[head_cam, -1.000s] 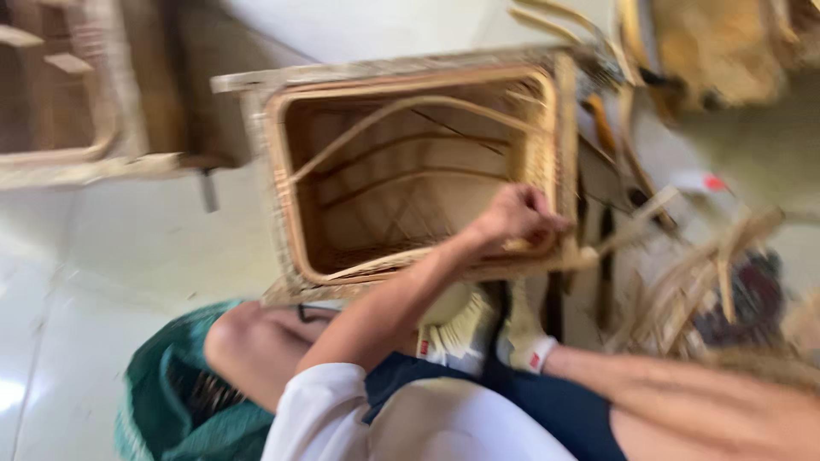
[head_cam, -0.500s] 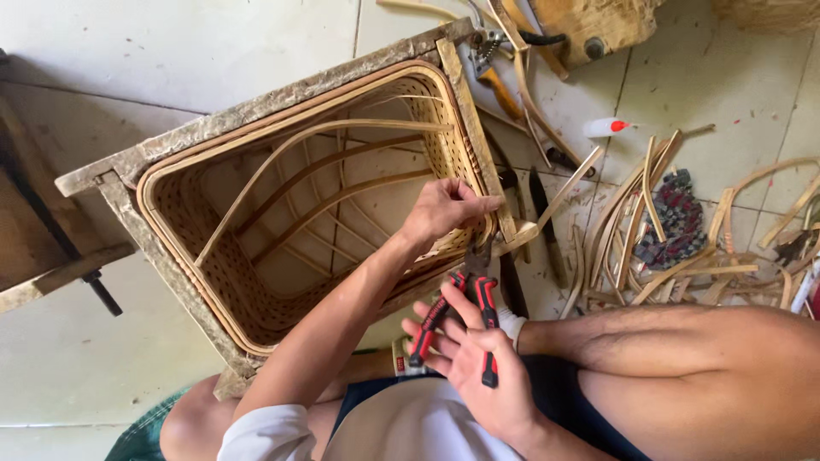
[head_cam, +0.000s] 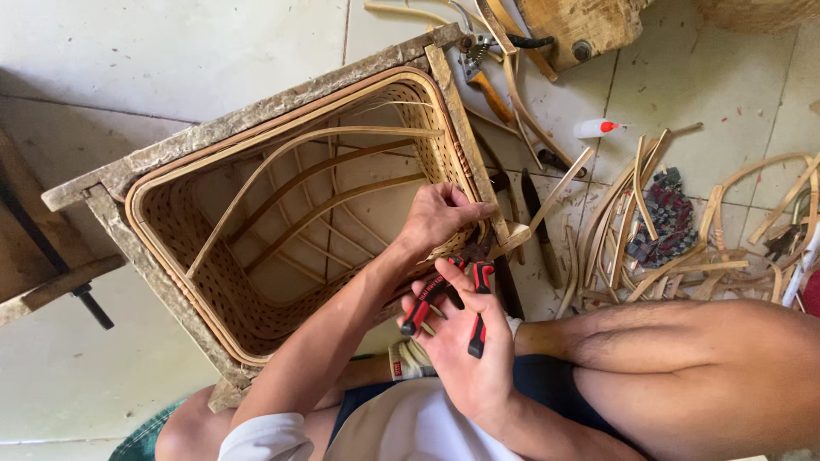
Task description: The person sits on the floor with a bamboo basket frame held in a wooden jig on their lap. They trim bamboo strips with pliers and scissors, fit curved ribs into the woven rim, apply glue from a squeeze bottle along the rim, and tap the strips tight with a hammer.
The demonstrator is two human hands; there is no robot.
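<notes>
Head view: left hand (head_cam: 440,218) pinches basket (head_cam: 290,222) rim strip, right hand (head_cam: 465,341) loosely holds red-handled pliers (head_cam: 448,299), apparently readying a trim

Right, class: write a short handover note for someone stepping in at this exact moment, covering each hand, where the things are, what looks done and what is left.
Left hand: gripping the near right rim of the woven basket, fingers curled over the edge.
Right hand: holding red-and-black pliers, nose at the rim just below the left hand.
Basket: on its side on the tiled floor, inside a rough wooden frame, bent ribs showing inside.
Done: walls look woven.
Left: probably the rim corner, where a loose strip sticks out.
Spare strips and a small glue bottle lie to the right.
</notes>
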